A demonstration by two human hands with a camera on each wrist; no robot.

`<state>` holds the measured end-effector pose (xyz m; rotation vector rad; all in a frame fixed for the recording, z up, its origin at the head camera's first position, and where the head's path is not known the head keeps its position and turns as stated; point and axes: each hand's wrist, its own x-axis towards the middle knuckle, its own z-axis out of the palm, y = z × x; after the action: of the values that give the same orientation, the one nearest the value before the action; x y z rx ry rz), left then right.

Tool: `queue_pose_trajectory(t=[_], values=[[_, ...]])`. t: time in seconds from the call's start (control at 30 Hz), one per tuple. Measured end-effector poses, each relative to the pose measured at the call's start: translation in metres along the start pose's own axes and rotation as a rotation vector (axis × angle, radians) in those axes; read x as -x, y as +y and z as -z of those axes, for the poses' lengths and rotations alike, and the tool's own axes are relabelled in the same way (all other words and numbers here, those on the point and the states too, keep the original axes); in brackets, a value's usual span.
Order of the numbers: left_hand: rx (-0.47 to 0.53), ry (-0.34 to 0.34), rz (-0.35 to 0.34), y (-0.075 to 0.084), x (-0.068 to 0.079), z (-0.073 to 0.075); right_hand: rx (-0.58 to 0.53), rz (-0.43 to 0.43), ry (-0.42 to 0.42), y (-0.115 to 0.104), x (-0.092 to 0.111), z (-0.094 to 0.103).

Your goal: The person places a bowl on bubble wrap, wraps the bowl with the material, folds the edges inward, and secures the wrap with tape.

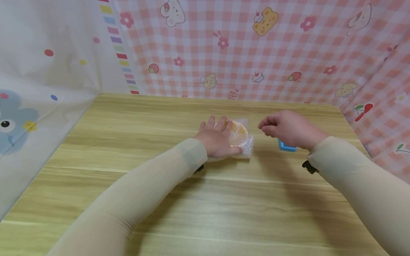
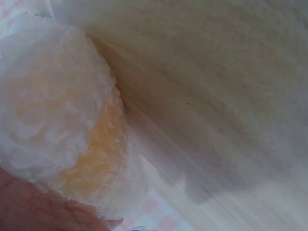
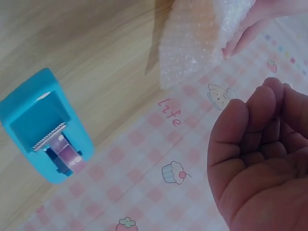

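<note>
An orange round item in bubble wrap (image 1: 239, 133) lies on the wooden table, its wrapped bulk also filling the left side of the left wrist view. My left hand (image 1: 215, 140) rests on the bundle with fingers spread, thumb towards its near edge. To the right my right hand (image 1: 285, 126) hovers, thumb and fingertips brought together; in the right wrist view its fingers (image 3: 228, 127) are curled, and no object shows between them. Below that hand stands a blue tape dispenser (image 3: 48, 125) with a toothed cutter and a small clear roll, mostly hidden in the head view.
The wooden table (image 1: 205, 206) stretches towards me in front of both arms. Behind it hangs a pink checked cloth (image 1: 198, 42) with cartoon prints, and a white printed cloth (image 1: 64, 32) covers the left side. Each wrist carries a dark strap mount (image 1: 310, 167).
</note>
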<state>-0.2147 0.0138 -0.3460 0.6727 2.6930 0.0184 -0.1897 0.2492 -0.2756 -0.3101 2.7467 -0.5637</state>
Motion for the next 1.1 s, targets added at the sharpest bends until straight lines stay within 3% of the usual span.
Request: queue_pose_trajectory(t=[0.3, 1.1], values=[[0.02, 0.002, 0.002, -0.001, 0.0, 0.0, 0.003, 0.008, 0.0, -0.021, -0.011, 0.002], [0.031, -0.021, -0.029, -0.005, 0.001, 0.0, 0.139, 0.058, -0.14, -0.05, -0.055, -0.018]])
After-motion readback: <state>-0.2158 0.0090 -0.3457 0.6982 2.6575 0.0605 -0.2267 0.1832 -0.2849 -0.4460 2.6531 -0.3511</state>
